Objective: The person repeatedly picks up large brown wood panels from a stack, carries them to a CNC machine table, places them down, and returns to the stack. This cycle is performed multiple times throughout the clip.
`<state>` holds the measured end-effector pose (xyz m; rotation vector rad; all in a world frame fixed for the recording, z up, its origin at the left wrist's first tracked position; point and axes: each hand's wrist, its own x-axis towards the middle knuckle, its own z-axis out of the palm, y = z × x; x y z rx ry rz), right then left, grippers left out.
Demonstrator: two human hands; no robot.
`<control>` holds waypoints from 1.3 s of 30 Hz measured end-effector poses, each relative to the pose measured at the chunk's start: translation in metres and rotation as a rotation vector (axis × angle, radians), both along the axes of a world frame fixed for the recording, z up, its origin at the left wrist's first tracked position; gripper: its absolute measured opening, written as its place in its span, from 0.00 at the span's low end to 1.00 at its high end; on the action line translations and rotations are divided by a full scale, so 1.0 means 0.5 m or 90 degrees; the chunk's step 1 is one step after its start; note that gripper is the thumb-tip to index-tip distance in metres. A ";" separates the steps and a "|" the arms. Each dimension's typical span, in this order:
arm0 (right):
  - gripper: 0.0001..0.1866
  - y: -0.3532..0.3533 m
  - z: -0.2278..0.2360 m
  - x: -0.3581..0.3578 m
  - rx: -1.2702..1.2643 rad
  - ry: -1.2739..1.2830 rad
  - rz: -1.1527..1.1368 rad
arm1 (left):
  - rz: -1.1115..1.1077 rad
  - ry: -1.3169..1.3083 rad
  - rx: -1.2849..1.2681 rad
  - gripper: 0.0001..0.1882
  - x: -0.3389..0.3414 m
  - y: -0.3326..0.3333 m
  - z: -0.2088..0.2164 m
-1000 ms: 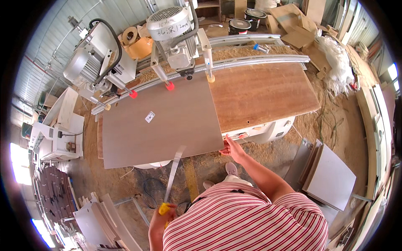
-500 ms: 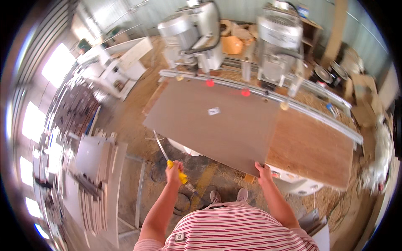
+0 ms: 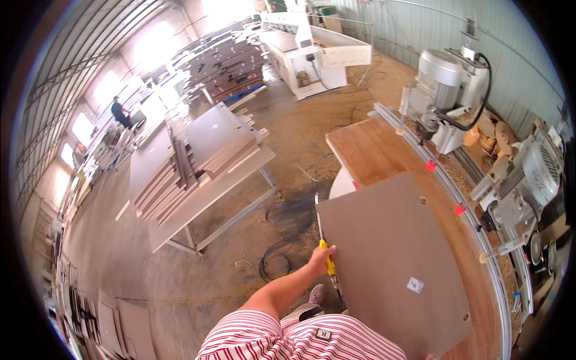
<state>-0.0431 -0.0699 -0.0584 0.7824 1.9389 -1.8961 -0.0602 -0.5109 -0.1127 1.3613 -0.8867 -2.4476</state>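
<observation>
My left hand [image 3: 321, 259] is closed around the yellow handle of an air blow gun [image 3: 330, 264], whose long thin nozzle points away from me along the left edge of a flat brown panel [image 3: 384, 252]. The panel has a small white label and round holes near its right side. It lies partly over the wooden machine table [image 3: 378, 147] and juts out toward me. Only a fingertip of my right hand [image 3: 429, 357] shows, at the panel's near edge; the lower rim cuts off the rest. The grip there is judged from the panel having shifted with it.
Drilling heads with motors [image 3: 441, 78] and a metal rail [image 3: 465, 213] line the table's right side. To the left, a bench [image 3: 210, 204] carries stacked panels. A black hose [image 3: 273, 264] curls on the floor. A distant person [image 3: 122, 113] stands far left.
My view has swung left. The panel has slid toward me and turned, baring the far end of the wooden table. My left hand still holds the blow gun; my right has moved mostly out of sight.
</observation>
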 end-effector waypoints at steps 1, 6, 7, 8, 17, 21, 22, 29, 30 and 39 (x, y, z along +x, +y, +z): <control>0.23 -0.012 0.003 -0.006 0.010 0.008 -0.002 | -0.011 -0.025 0.008 0.09 0.024 0.022 -0.008; 0.24 -0.080 0.027 -0.027 0.037 0.065 -0.006 | -0.009 0.005 -0.024 0.11 0.087 0.031 0.067; 0.24 -0.091 0.032 -0.029 0.041 0.075 -0.002 | -0.007 0.014 -0.028 0.12 0.102 0.016 0.100; 0.24 -0.108 0.037 -0.029 0.049 0.088 0.000 | -0.002 0.031 -0.027 0.12 0.113 -0.003 0.118; 0.26 -0.320 0.076 0.007 0.043 0.201 0.044 | 0.195 0.006 -0.050 0.15 0.434 -0.280 0.286; 0.26 -0.460 0.071 0.001 -0.018 0.247 0.120 | 0.312 0.089 -0.112 0.15 0.616 -0.453 0.287; 0.26 -0.502 0.067 -0.008 -0.039 0.252 0.148 | 0.348 0.113 -0.116 0.15 0.658 -0.500 0.277; 0.28 -0.960 0.109 -0.090 -0.118 0.220 0.379 | 0.631 0.156 -0.210 0.14 0.880 -0.755 0.299; 0.28 -1.032 0.125 -0.091 -0.136 0.221 0.409 | 0.672 0.154 -0.219 0.14 0.894 -0.790 0.313; 0.24 -1.672 0.151 -0.150 -0.157 0.171 0.577 | 0.719 0.052 -0.283 0.14 0.930 -1.139 0.282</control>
